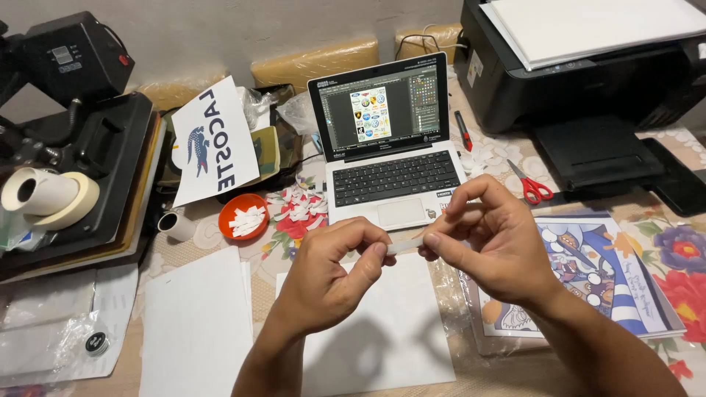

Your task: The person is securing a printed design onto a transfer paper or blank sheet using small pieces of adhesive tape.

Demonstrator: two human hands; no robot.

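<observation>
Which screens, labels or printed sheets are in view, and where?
Open silver laptop screen: centre back, dark editor window showing a white sheet of round emblems.
White printed sheet with dark blue reptile figure: left of the laptop, leaning, tilted.
Colourful blue-and-white illustrated print: right, flat under plastic.

The ends of the small white strip (pixel 404 245) vanish behind the fingertips of the left hand (pixel 331 276) and right hand (pixel 489 246), so its full length cannot be told. The printer (pixel 581 73) is cut off by the top and right edges, the heat press (pixel 70 125) by the left edge. The small pictures on the laptop (pixel 390 147) screen are too tiny to make out. The forearms cover part of the white sheet (pixel 390 331).
</observation>
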